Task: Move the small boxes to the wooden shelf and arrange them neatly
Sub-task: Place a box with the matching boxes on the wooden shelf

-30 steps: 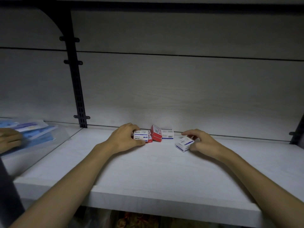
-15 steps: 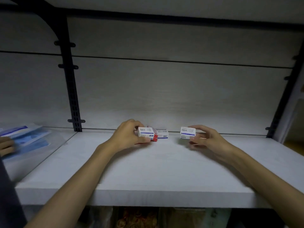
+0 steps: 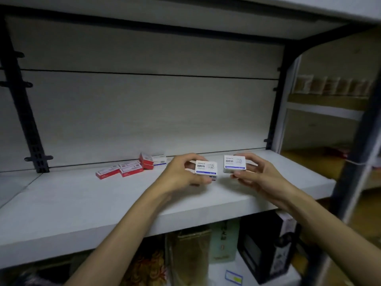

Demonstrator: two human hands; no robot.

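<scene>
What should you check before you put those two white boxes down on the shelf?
1. Left hand grips its white box: ok.
2. Right hand grips the other white box: ok.
3. Bare shelf space under both boxes: ok.
4. Both labels face the same way, toward the camera: ok.
5. Red boxes by the back wall already tidy: not ok, they lie scattered at angles.
6. White box behind the red ones sits straight: cannot tell, partly hidden.
</scene>
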